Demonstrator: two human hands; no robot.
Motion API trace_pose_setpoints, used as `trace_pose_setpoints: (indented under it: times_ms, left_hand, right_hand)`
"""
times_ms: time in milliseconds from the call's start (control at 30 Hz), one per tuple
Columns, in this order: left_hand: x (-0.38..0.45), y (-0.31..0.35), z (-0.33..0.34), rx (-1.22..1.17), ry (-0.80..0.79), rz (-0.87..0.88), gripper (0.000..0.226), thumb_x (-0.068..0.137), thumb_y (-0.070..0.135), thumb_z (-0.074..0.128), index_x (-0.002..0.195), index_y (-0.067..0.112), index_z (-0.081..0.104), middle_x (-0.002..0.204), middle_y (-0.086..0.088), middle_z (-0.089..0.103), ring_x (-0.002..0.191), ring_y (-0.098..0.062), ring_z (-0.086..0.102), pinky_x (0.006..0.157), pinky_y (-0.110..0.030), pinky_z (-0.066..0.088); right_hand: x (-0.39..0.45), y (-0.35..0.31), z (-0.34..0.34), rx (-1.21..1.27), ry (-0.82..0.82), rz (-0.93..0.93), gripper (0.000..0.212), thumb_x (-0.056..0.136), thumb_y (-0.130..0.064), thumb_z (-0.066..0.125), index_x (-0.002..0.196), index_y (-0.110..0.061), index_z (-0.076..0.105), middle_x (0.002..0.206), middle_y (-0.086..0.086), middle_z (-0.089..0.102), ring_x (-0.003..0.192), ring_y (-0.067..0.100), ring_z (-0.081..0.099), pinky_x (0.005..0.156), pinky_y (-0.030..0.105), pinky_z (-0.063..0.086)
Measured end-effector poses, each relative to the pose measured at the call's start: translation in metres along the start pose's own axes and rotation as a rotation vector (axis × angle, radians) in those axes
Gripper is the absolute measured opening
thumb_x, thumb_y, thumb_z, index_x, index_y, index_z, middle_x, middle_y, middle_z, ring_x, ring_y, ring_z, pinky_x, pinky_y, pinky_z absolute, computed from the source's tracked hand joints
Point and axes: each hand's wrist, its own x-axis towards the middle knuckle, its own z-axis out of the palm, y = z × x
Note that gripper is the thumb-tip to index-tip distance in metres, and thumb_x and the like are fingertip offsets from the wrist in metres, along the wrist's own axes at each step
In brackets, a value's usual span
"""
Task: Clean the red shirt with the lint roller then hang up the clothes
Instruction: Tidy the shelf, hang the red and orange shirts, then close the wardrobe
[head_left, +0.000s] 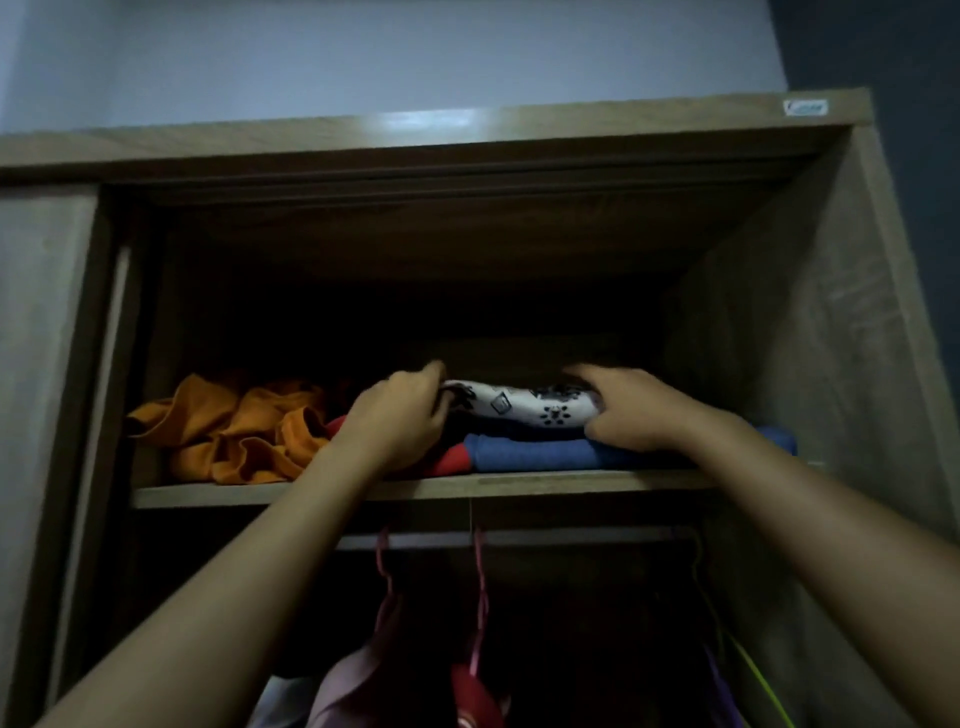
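Note:
Both arms reach up to the wardrobe's upper shelf. My left hand grips the left end of a folded white garment with black prints. My right hand grips its right end. The white garment lies on top of a folded blue and red garment. Red fabric shows at the pile's left under my left wrist. No lint roller is in view.
A crumpled orange garment lies at the shelf's left. Below the shelf runs a rail with pink hangers and hung clothes; a green hanger is at the right. A sliding door covers the left side.

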Motion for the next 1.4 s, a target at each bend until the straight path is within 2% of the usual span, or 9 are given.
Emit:
trace_pose_setpoints:
  times_ms: [133,367,567,633,800,900,1100,1233,1400]
  left_hand:
    - [0.007,-0.014,-0.003,-0.06,-0.12,-0.011,0.038,0.086,0.03,0.058,0.121,0.021,0.048,0.107,-0.007,0.064,0.093,-0.025,0.065,0.08,-0.041,0.055]
    - [0.034,0.005,0.005,0.07,-0.4,0.009,0.036,0.092,0.01,0.051,0.128,0.015,0.051,0.128,-0.01,0.056,0.114,-0.025,0.055,0.095,-0.031,0.043]
    - [0.058,0.048,0.029,-0.05,-0.317,0.115,0.045,0.097,0.013,0.045,0.141,0.018,0.039,0.137,-0.012,0.048,0.117,-0.026,0.052,0.098,-0.035,0.042]
    - [0.057,0.059,0.037,-0.015,-0.351,0.156,0.033,0.097,0.016,0.046,0.129,0.018,0.051,0.128,-0.01,0.056,0.109,-0.025,0.056,0.093,-0.035,0.044]
    - [0.053,0.063,0.013,0.114,-0.666,0.118,0.023,0.086,0.015,0.047,0.101,0.017,0.065,0.095,-0.007,0.065,0.084,-0.024,0.063,0.077,-0.037,0.05]
    - [0.056,0.068,-0.012,-0.146,-0.835,-0.07,0.023,0.082,0.029,0.043,0.07,0.012,0.054,0.064,-0.007,0.05,0.052,-0.021,0.044,0.053,-0.028,0.036]
    - [0.085,0.083,0.024,-0.26,-0.514,0.026,0.045,0.101,0.039,0.03,0.136,0.017,0.048,0.14,-0.006,0.049,0.126,-0.025,0.047,0.106,-0.038,0.033]
    - [0.094,0.064,0.067,-0.076,-0.647,0.04,0.023,0.097,0.037,0.041,0.106,0.027,0.059,0.114,0.004,0.056,0.111,-0.019,0.053,0.106,-0.041,0.038]
    - [0.084,0.062,0.058,-0.179,-0.698,0.068,0.028,0.097,0.044,0.037,0.08,0.033,0.057,0.092,0.01,0.058,0.093,-0.01,0.055,0.101,-0.036,0.041]
  right_hand:
    - [0.015,0.005,0.0,0.039,-0.115,-0.037,0.085,0.081,-0.019,0.068,0.151,-0.035,0.022,0.141,0.001,0.048,0.119,0.02,0.052,0.098,0.032,0.045]
    - [0.034,0.009,0.001,-0.256,-0.027,-0.031,0.048,0.095,-0.012,0.052,0.14,-0.025,0.044,0.134,0.007,0.051,0.115,0.023,0.054,0.097,0.038,0.045]
    - [0.022,0.049,-0.042,-0.524,0.197,0.006,0.036,0.101,-0.022,0.043,0.137,-0.017,0.046,0.137,0.012,0.047,0.121,0.029,0.05,0.098,0.038,0.041]
    - [0.015,0.06,-0.037,-0.609,0.023,0.028,0.035,0.099,-0.019,0.046,0.133,-0.016,0.051,0.132,0.012,0.053,0.114,0.028,0.055,0.094,0.036,0.042]
    - [0.006,0.069,-0.038,-0.083,-0.317,0.23,0.007,0.084,-0.019,0.054,0.085,-0.017,0.061,0.084,0.008,0.058,0.073,0.021,0.051,0.066,0.032,0.038]
    - [0.006,0.061,-0.052,0.152,-0.318,0.289,0.032,0.09,-0.043,0.044,0.095,-0.02,0.066,0.093,0.011,0.061,0.082,0.026,0.057,0.075,0.036,0.043]
    - [0.034,0.042,-0.032,0.058,-0.074,0.154,0.059,0.097,-0.061,0.025,0.139,-0.026,0.047,0.14,0.002,0.05,0.129,0.025,0.046,0.102,0.037,0.034]
    - [0.04,0.057,-0.005,0.105,-0.409,0.22,0.034,0.104,-0.036,0.029,0.102,-0.022,0.06,0.098,-0.002,0.058,0.085,0.012,0.054,0.091,0.035,0.04]
    - [0.041,0.061,-0.008,0.061,-0.41,0.23,0.032,0.104,-0.037,0.031,0.093,-0.025,0.058,0.094,-0.003,0.059,0.081,0.011,0.054,0.089,0.035,0.042]
